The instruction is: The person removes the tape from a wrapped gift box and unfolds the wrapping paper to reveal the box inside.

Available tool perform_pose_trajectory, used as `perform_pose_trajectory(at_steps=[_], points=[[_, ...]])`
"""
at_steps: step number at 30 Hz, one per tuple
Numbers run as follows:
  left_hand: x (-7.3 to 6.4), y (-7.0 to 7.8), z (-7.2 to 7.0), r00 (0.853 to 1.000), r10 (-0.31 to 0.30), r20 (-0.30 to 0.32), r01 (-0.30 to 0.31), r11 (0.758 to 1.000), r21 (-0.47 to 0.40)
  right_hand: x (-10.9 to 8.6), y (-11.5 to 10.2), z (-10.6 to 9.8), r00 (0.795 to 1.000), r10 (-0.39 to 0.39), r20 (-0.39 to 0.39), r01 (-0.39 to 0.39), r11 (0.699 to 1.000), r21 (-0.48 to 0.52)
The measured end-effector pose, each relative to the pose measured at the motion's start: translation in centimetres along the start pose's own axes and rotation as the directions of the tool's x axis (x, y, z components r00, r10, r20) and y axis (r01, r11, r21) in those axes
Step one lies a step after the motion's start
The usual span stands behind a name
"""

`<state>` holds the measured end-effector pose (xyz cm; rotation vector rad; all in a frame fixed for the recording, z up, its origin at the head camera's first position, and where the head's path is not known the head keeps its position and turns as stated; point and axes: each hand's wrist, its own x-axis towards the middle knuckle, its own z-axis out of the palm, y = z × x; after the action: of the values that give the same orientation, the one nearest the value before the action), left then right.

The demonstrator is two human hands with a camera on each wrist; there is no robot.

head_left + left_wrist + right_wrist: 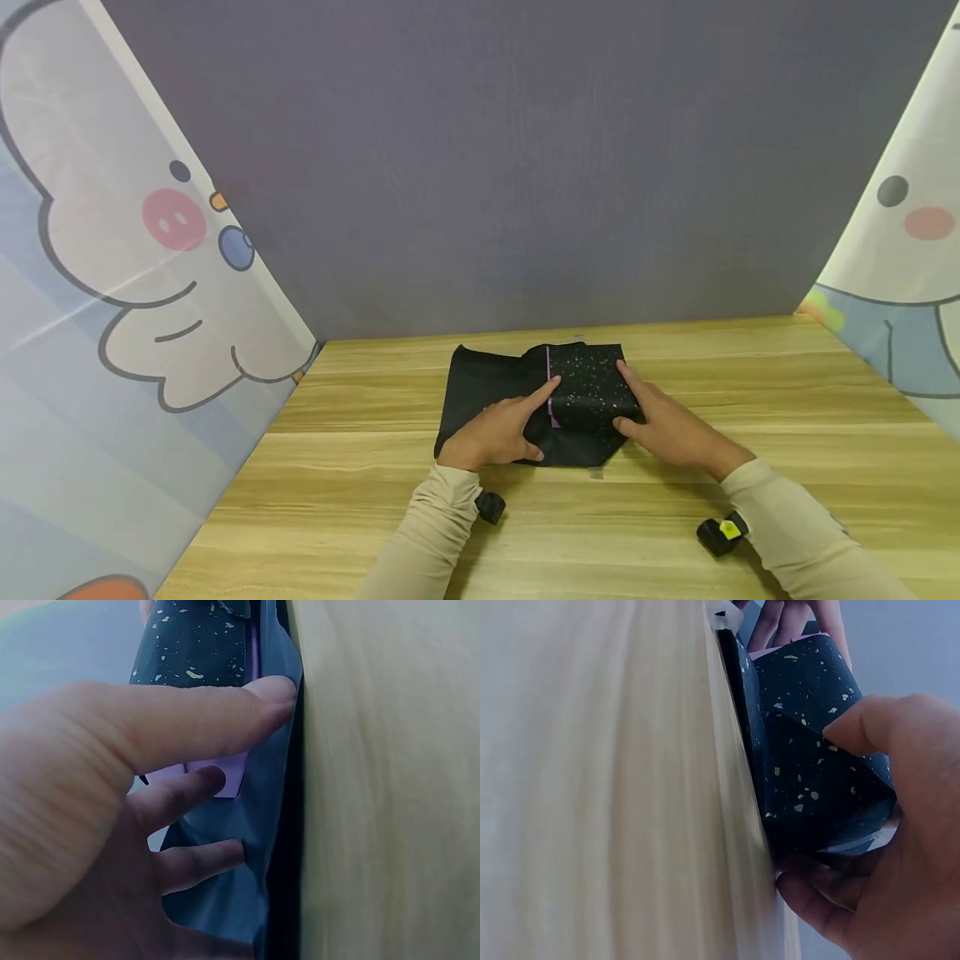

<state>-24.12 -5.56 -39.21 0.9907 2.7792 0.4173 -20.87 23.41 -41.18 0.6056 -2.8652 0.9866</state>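
Observation:
A sheet of black wrapping paper (487, 383) lies on the table, its plain side showing at the left. Its speckled side (588, 375) is folded over a box at the right. A purple strip of the box (229, 776) shows along the paper's edge, with the rest of it covered. My left hand (498, 429) rests on the paper with fingers spread, the index fingertip right at the speckled edge. At the box's right end, my right hand (667, 425) holds the wrapped end between thumb and fingers. A pointed fold of paper (821, 761) shows under that thumb.
The wood-grain table (337, 508) runs back to a grey upright panel (510, 167). Cartoon-printed sheets hang at the left (97, 250) and right (907, 250). Small bits of tape (596, 473) stick to the table near the paper.

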Motion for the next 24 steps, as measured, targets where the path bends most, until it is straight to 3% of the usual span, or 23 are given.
perform_pose_trajectory(at_steps=[14,24], points=[[0.02,0.0,-0.27,0.999,-0.036,0.02,0.036,0.999,0.002,0.53,-0.9,0.29,0.997,0.042,-0.072,-0.045,0.998,-0.044],[0.14,0.35,-0.09,0.998,-0.059,0.027,0.059,0.998,-0.005,0.5,0.0,-0.44,0.998,0.039,-0.056,-0.037,0.998,0.048]])
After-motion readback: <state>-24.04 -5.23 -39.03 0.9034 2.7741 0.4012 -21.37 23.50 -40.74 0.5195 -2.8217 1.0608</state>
